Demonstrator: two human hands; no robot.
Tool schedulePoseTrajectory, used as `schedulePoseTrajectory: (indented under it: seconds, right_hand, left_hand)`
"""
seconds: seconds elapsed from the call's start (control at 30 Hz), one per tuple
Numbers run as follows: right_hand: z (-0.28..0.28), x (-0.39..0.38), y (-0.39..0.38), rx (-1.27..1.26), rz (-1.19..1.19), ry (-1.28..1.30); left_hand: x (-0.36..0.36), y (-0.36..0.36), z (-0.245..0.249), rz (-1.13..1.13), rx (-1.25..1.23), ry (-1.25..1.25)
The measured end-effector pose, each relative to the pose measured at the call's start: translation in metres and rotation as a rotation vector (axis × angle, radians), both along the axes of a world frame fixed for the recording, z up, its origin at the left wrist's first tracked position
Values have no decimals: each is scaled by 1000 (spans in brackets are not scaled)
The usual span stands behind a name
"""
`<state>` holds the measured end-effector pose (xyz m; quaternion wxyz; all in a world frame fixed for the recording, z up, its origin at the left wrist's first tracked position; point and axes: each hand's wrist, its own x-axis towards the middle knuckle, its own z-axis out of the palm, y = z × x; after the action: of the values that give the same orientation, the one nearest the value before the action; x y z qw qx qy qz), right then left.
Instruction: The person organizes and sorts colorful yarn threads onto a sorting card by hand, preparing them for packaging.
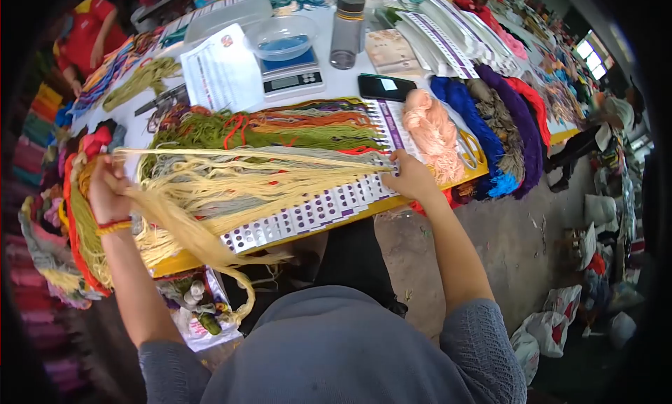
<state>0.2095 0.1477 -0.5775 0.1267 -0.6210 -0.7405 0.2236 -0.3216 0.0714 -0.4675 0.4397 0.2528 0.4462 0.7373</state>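
Pale yellow thread (178,229) stretches between my two hands over the table edge, and part of the skein hangs down toward my lap. On the left, my left hand (110,190) is closed round this thread, holding a strand taut. My right hand (411,178) pinches the thread's other end at the punched cards (301,213), a row of white strips with holes and purple marks. Beneath lie olive green threads (203,131), with grey, orange and red ones alongside. A peach skein (423,127) lies just beyond my right hand, beside scissors (470,150) with yellow handles.
A digital scale (292,83) bears a clear plastic bowl (283,38). Nearby are a printed sheet (221,71), a bottle (346,33) and a phone (387,87). Blue skeins (476,131) drape over the right edge. A person in red (91,36) stands at the far left.
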Motion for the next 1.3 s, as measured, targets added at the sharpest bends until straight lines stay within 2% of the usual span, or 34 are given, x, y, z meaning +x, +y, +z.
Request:
schedulePoseTrajectory:
  seconds: [0.07,0.13,0.2,0.23,0.27,0.33,0.37,0.43,0.47,0.5,0.53,0.57,0.63,0.7,0.73,0.8,0.83,0.9,0.97,1.0,1.07,1.13,1.2,1.27,1.3]
  right_hand:
    - [5,-7,-8,114,-37,-183]
    - [15,-14,-11,48,-47,-208]
    - [15,-14,-13,93,-35,-270]
    - [12,-14,-13,116,-24,-279]
    - [11,-14,-12,110,5,-273]
    - [16,-20,-11,120,28,-385]
    - [18,-28,-11,119,59,-379]
    - [23,-44,-15,300,155,-307]
    - [23,-56,-19,298,181,-300]
    - [22,-73,-25,299,264,-150]
    - [23,-92,-33,296,344,3]
    - [29,-113,-43,233,394,49]
    - [30,-150,-59,174,529,106]
    - [27,-179,-74,113,674,166]
    - [23,-194,-81,95,746,207]
    - [25,-227,-98,70,855,266]
    - [35,-242,-109,-61,902,344]
    - [42,-274,-129,-250,967,517]
    - [37,-305,-153,-293,998,730]
    - [34,-319,-166,-276,1006,844]
    - [39,-336,-187,-382,1078,951]
    - [29,-344,-211,-646,1099,1069]
    - [28,-340,-221,-934,1032,952]
    - [13,-339,-224,-966,1034,864]
    - [6,-338,-225,-993,1032,784]
  left_hand:
    - [-34,-22,17,201,-31,110]
    - [-67,-50,20,302,-41,120]
    - [-133,-87,3,146,12,97]
    - [-142,-105,6,36,64,37]
    - [-148,-121,13,63,54,42]
    - [-160,-158,31,-110,139,-99]
    - [-164,-178,43,0,138,-100]
    - [-184,-217,65,-12,190,-90]
    - [-198,-236,74,-10,215,-95]
    - [-217,-259,81,31,238,-181]
    - [-233,-281,89,93,240,-38]
    - [-235,-297,98,96,252,-26]
    - [-221,-318,115,132,267,-47]
    - [-152,-305,119,215,203,45]
    - [-115,-295,121,278,143,131]
    - [-53,-265,90,538,-44,110]
    - [-31,-260,69,337,-72,43]
    - [7,-245,33,168,-259,-63]
    - [38,-231,2,7,-152,-472]
    - [45,-228,-23,-149,-1,-432]
    - [66,-216,-29,-114,-7,-664]
    - [72,-214,-40,-176,130,-761]
    - [73,-218,-37,-105,85,-770]
    - [69,-224,-40,51,19,-584]
    - [64,-230,-38,31,-1,-627]
